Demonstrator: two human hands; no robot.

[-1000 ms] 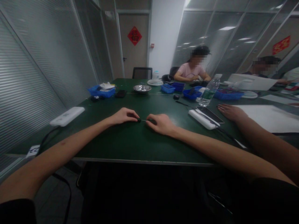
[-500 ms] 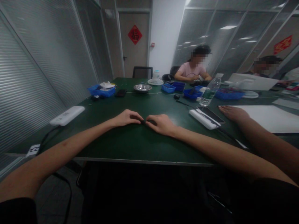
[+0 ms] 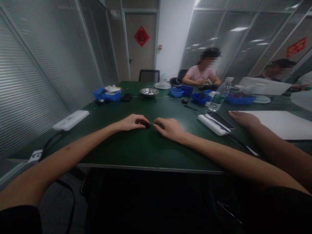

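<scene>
Above the green table (image 3: pixel 136 152), both of my hands meet near the middle with their fingertips close together. My left hand (image 3: pixel 133 123) is closed in a pinch, with a small dark thing at its fingertips too tiny to name. Facing it from the right, my right hand (image 3: pixel 169 129) pinches with thumb and forefinger. A thin, pale, needle-like piece (image 3: pixel 151 123) spans the narrow gap between the two sets of fingertips. The fingers hide most of what they hold.
White power strips (image 3: pixel 71 120) lie left and right, the right one beside a phone (image 3: pixel 220 119). A water bottle (image 3: pixel 220 96), metal bowl (image 3: pixel 149 92) and blue trays (image 3: pixel 107 94) stand farther back. Another person's arm (image 3: pixel 275 139) rests at right; more people sit beyond.
The gap between my fingertips has widened slightly, and the thin piece shows more clearly between them. A pale rounded shape has come in at the right edge.
</scene>
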